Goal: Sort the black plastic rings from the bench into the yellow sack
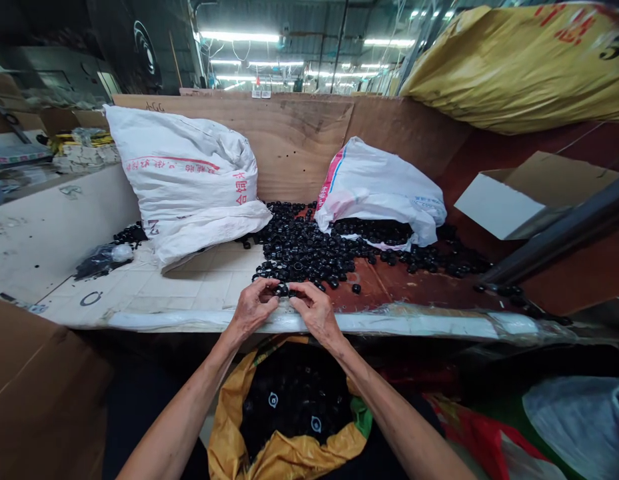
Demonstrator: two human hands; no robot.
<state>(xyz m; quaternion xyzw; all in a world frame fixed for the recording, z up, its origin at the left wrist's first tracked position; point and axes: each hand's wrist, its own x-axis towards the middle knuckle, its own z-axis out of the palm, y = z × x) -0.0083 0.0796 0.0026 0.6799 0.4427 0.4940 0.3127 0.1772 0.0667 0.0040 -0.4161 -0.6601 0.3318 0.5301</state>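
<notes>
Near the front edge of the bench, my left hand (pixel 253 305) and my right hand (pixel 313 308) come close together. Thumb and fingers of my left hand pinch a small black ring-like part (pixel 281 290). The fingers of my right hand are closed at the other side on a small dark piece, too small to name. Just beyond them spreads a pile of black parts (pixel 309 250) of the same look. Below my hands a yellow woven sack (pixel 229 417) stands with its mouth wide, full of black parts, two of them with pale rings.
A white sack (pixel 189 173) leans at the left and another white sack (pixel 384 187) spills black parts at the right. A cardboard box (pixel 509 200) and a dark bar (pixel 559 230) stand at the right. Above hangs a big yellow sack (pixel 514 67). A wooden board (pixel 294 147) closes the back.
</notes>
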